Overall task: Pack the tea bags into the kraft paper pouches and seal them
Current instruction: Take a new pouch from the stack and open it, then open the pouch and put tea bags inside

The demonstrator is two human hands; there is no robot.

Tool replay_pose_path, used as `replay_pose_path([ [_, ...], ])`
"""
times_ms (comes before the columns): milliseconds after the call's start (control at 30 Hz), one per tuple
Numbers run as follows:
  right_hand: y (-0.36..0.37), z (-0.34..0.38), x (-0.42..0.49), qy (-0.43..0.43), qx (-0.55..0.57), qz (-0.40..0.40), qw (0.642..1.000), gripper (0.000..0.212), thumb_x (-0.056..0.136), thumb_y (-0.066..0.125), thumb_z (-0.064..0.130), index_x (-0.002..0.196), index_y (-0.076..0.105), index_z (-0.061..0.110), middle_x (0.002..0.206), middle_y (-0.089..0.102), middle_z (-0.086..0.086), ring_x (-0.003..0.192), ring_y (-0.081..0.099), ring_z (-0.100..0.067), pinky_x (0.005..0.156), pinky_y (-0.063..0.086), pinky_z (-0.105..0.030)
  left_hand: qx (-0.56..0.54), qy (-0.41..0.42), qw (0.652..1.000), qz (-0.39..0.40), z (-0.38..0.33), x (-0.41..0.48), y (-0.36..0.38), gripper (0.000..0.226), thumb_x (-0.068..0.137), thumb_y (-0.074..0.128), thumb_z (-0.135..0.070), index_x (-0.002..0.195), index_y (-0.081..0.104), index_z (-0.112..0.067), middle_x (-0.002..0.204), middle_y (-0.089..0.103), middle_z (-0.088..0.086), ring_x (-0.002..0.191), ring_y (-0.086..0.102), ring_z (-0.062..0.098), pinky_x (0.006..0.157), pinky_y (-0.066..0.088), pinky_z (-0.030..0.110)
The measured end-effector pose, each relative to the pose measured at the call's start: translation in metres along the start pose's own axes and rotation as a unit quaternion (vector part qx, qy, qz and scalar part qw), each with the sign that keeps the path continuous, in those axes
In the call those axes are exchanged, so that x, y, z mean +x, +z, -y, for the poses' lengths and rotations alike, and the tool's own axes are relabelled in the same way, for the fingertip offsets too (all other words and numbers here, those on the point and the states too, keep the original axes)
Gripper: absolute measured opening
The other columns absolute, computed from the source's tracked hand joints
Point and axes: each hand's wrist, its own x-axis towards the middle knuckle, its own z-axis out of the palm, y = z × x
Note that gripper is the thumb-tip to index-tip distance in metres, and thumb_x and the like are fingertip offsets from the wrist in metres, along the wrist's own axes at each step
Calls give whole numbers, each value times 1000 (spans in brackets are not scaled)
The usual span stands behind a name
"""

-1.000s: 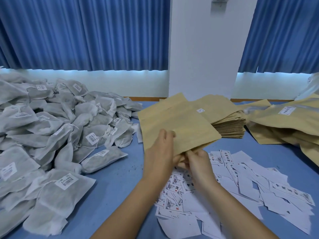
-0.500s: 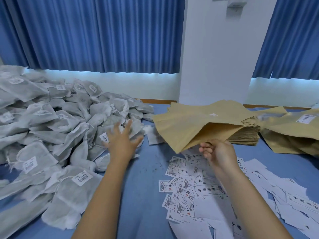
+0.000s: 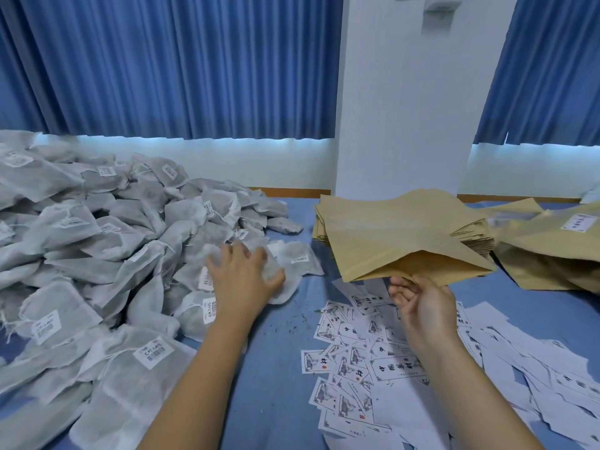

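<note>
Fingers [image 3: 232,251] of left hand [image 3: 243,277], taken off pouch [image 3: 406,251] a second ago, are now spread on a tea bag [image 3: 277,289] under them; pouch, right of them, is pinched by right hand [image 3: 422,303], mouth open. Filling expected next.

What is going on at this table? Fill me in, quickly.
A person is packing tea bags into kraft pouches. The right hand pinches an empty kraft pouch by its lower edge, held above the table with its mouth gaping. The left hand lies spread on a tea bag at the near edge of the pile of tea bags, not yet lifting it. A stack of pouches sits behind, and loose labels lie underneath.
</note>
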Motion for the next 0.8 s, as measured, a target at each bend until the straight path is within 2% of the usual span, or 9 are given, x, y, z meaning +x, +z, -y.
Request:
replay_pose_path([
  [67,-2,1,0,-2,-1,0,1000,22,99,34,-3,81,42,7,58,57,-14,39,55,-14,41,45,-20,7,-33,988,154,3,3,6,63,76,57,-67,132,46,-42,147,32,10,135,28,34,101,22,63],
  [100,-2,1,-1,-1,3,0,1000,22,99,34,-2,81,43,7,55,58,-13,39,55,-15,41,45,-20,-5,-39,971,235,5,5,11,70,77,55,-70,139,36,-44,156,16,5,140,23,34,105,20,67],
  [167,-2,1,-1,2,8,2,1000,22,99,33,-2,82,43,6,50,59,-11,39,55,-15,40,45,-20,-52,-27,954,294,6,10,16,68,77,62,-62,135,43,-34,155,12,6,131,38,34,103,34,60],
  [233,-2,1,-1,4,14,9,1000,23,99,33,-2,81,44,6,47,60,-9,39,56,-14,40,45,-19,-91,-6,964,249,1,11,18,49,75,69,-49,112,58,-20,140,25,10,107,54,32,87,48,44],
  [333,-1,-1,0,9,20,15,1000,24,99,32,-3,80,45,5,47,60,-9,39,56,-14,40,45,-19,-160,-5,966,202,-4,8,15,34,74,73,-34,88,59,-7,121,35,10,84,56,30,76,50,37],
  [500,-3,-2,-1,9,25,13,1000,27,99,33,-2,78,48,4,47,60,-9,39,56,-14,40,45,-19,-157,-143,972,-101,10,18,-12,44,72,73,-38,108,58,-16,114,41,14,79,56,35,76,47,41],
  [567,-3,-3,-1,6,27,11,1000,27,99,34,-2,77,48,4,47,60,-9,39,56,-14,39,45,-18,-116,-232,966,-7,26,18,-12,69,76,70,-44,136,43,-21,128,34,19,101,52,41,93,40,52],
  [667,0,-5,-2,-2,13,17,1000,26,100,35,-1,77,48,5,49,61,-9,40,56,-15,38,43,-18,1,-257,939,229,33,8,-2,81,79,61,-60,147,22,-38,151,6,24,133,22,50,108,20,59],
  [800,1,-6,-2,-12,-1,19,1000,24,100,37,0,79,46,7,51,61,-10,41,57,-16,38,42,-19,26,-181,940,287,21,10,8,73,80,59,-61,142,33,-34,146,22,25,128,32,46,104,35,50],
])
